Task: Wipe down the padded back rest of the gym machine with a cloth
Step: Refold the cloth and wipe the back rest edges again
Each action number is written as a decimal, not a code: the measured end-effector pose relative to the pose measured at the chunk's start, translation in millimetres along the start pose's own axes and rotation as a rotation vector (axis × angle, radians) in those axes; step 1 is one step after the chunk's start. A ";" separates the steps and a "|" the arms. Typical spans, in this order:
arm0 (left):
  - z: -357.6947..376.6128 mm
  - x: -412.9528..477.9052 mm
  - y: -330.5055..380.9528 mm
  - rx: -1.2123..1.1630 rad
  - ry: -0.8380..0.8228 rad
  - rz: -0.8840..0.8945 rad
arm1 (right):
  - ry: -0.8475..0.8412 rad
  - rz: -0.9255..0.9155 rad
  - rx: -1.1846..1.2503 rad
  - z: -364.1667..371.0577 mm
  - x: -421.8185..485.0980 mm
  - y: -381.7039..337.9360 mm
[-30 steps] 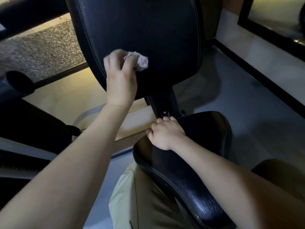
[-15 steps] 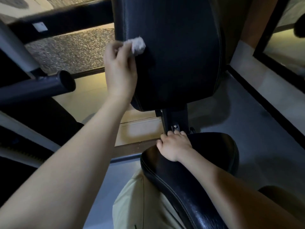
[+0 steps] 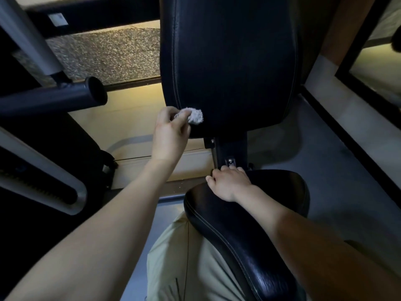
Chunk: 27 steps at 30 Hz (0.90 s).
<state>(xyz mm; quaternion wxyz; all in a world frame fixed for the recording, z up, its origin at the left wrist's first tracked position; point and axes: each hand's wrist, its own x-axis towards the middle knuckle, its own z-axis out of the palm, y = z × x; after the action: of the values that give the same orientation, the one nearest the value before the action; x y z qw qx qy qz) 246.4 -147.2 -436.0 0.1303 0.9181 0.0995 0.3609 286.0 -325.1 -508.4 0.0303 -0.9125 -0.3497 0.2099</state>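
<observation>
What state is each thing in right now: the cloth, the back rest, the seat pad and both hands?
back rest, upright.
cloth, bunched, pressed on the back rest's lower left corner.
left hand, pinches the cloth.
seat pad, gripped at its far edge.
right hand, grips the seat pad's far edge.

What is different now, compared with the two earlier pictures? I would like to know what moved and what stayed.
The left hand, gripping the cloth, went up the left side of the back rest, then came down to its lower left corner, where the cloth now touches it. Nothing was taken or let go. The right hand still grips the rear edge of the seat pad.
</observation>
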 end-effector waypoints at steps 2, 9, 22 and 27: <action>-10.6 15.8 0.5 -0.071 0.109 -0.037 | -0.011 -0.004 0.014 -1.6 1.3 -0.1; -6.6 26.3 -8.4 -0.100 0.158 -0.160 | -0.001 -0.004 0.055 -3.4 5.0 -0.2; -42.2 63.7 -26.0 -0.421 0.237 -0.513 | 0.869 -0.450 0.249 -121.6 29.6 -48.5; -41.8 73.5 -11.7 -0.789 0.100 -0.608 | 0.906 -0.448 0.221 -150.8 40.6 -60.2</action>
<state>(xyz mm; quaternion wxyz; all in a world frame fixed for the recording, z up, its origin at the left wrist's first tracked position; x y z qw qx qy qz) 269.4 -108.8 -363.4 0.5622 0.7098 0.2246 0.3603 336.4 -239.5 -373.6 0.3190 -0.8059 -0.4644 -0.1821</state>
